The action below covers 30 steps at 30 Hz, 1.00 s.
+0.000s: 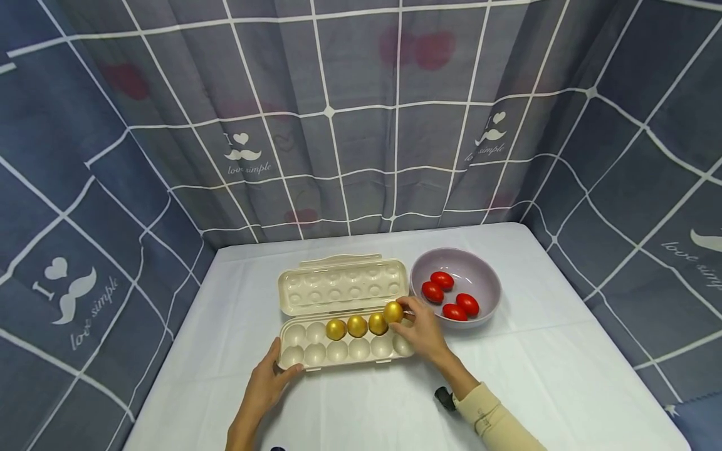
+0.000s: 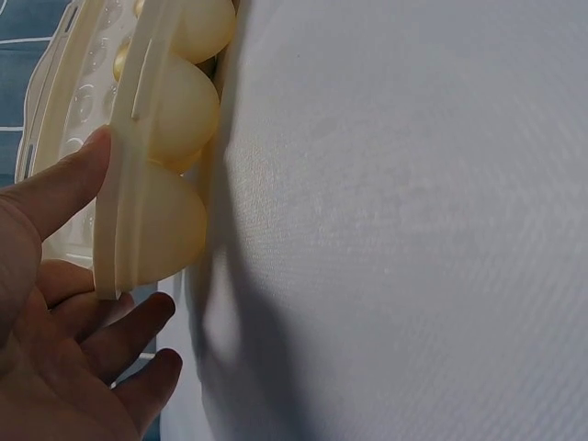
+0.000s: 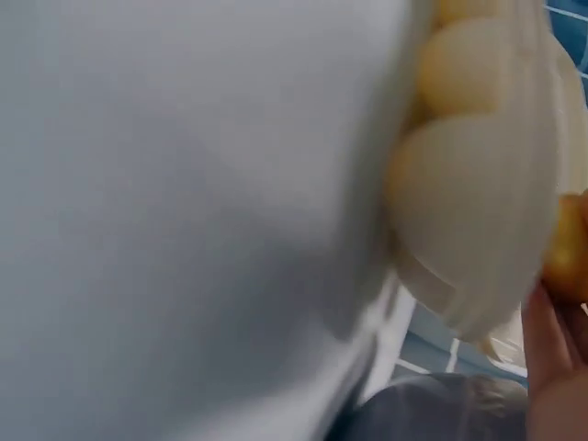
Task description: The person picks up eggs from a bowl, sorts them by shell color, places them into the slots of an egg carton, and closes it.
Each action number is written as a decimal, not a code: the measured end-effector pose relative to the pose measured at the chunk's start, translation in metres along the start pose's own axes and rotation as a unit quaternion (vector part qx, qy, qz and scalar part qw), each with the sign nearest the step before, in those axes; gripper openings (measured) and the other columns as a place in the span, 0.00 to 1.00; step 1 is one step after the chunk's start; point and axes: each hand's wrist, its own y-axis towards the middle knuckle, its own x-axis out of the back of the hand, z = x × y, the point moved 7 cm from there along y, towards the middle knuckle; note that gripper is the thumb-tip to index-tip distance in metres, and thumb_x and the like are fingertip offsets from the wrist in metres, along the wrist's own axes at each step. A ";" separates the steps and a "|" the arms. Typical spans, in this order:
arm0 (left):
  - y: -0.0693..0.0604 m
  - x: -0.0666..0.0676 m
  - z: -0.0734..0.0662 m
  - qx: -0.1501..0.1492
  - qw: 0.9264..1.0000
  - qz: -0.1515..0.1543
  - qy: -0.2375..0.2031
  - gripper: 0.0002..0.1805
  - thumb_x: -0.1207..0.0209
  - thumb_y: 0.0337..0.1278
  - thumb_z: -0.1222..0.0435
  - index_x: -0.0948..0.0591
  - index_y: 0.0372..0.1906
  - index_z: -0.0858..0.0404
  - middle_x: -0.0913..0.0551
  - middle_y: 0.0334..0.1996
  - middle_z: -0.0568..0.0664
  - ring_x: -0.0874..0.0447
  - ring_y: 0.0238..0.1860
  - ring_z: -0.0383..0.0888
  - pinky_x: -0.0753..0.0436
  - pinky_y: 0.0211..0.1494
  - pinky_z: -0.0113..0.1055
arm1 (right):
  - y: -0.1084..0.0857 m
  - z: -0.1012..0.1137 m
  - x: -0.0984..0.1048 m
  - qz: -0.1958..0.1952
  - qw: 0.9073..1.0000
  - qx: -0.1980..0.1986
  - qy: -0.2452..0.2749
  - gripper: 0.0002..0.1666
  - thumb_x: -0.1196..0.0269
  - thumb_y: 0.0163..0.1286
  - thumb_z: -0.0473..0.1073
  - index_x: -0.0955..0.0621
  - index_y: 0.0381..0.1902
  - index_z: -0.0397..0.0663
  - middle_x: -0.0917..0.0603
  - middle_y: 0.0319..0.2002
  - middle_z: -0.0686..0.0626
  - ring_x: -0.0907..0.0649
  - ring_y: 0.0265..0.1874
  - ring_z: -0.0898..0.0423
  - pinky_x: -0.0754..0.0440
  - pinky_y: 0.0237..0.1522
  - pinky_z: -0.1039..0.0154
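Note:
An open cream egg carton (image 1: pixel 338 362) lies on the table, its lid (image 1: pixel 343 288) folded back. Three golden eggs (image 1: pixel 357 326) sit side by side in the carton's back row. My right hand (image 1: pixel 423 329) pinches another golden egg (image 1: pixel 393 312) at the right end of that row; in the right wrist view this egg (image 3: pixel 565 253) shows between the fingers beside the carton's end. I cannot tell whether it touches its cup. My left hand (image 1: pixel 265 379) holds the carton's left end, with the thumb (image 2: pixel 78 184) on the rim in the left wrist view.
To the right of the carton stands a mauve bowl (image 1: pixel 491 285) with several red eggs (image 1: pixel 467 304) in it. A small black object (image 1: pixel 444 398) lies by the right sleeve (image 1: pixel 491 413). Grey checked curtains (image 1: pixel 361 144) enclose the white table (image 1: pixel 237 294).

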 end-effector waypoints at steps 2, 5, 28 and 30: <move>0.000 0.000 0.000 0.000 1.000 -0.001 -0.002 0.53 0.32 0.57 0.54 0.49 0.72 0.81 0.50 0.73 0.71 0.51 0.73 0.65 0.48 0.74 0.57 | -0.003 -0.003 -0.002 -0.009 0.999 -0.003 -0.039 0.28 0.24 0.46 0.23 0.20 0.47 0.35 0.19 0.42 0.43 0.16 0.42 0.46 0.13 0.45 0.57; 0.000 -0.001 0.000 0.001 1.000 0.000 -0.005 0.53 0.32 0.57 0.54 0.49 0.72 0.81 0.50 0.73 0.71 0.50 0.73 0.65 0.48 0.74 0.56 | -0.006 -0.007 -0.004 -0.015 0.998 -0.020 -0.065 0.28 0.23 0.45 0.24 0.20 0.46 0.38 0.19 0.41 0.46 0.15 0.41 0.48 0.14 0.45 0.58; 0.000 -0.001 0.000 -0.004 1.000 0.004 -0.018 0.54 0.31 0.57 0.55 0.50 0.72 0.81 0.52 0.73 0.71 0.52 0.73 0.65 0.48 0.74 0.56 | -0.005 -0.007 -0.011 0.016 0.983 -0.010 -0.185 0.26 0.23 0.45 0.29 0.18 0.44 0.42 0.19 0.40 0.48 0.18 0.39 0.52 0.18 0.45 0.53; 0.001 -0.001 0.000 -0.003 1.000 0.003 -0.017 0.54 0.31 0.56 0.54 0.50 0.72 0.81 0.52 0.73 0.71 0.52 0.73 0.65 0.48 0.74 0.56 | -0.006 -0.005 -0.012 0.016 0.981 0.000 -0.191 0.24 0.24 0.45 0.28 0.17 0.43 0.41 0.18 0.40 0.48 0.18 0.39 0.51 0.17 0.44 0.53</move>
